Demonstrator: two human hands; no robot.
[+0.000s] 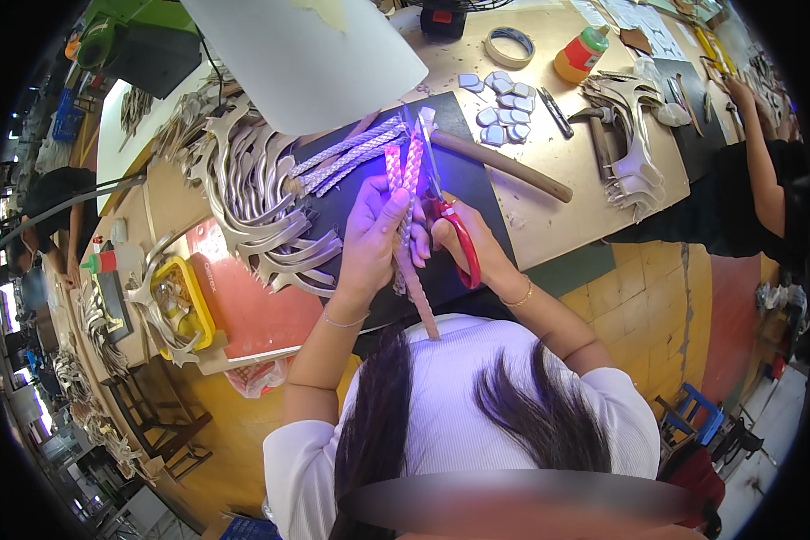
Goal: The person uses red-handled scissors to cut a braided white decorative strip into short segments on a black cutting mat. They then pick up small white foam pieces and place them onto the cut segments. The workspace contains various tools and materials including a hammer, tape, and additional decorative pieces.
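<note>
A left hand [373,236] grips braided silver straps [406,193] upright while the right hand [463,241] closes around red-handled scissors [445,211]. The blade tips blur against the straps, whose lower ends hang partly hidden behind the fingers.

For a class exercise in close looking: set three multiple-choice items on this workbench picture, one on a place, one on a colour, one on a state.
1. Where is the glue bottle?
A. beside the tape roll
B. on the floor
C. in the left hand

2. What colour are the scissors' handles?
A. green
B. red
C. white

3. What does the left hand do?
A. lies flat and empty
B. holds a hammer
C. grips the braid

Key: 1 A, bottle stands right of the roll on the bench; 2 B, red loops in the right hand; 3 C, fingers close round the braid.
</note>
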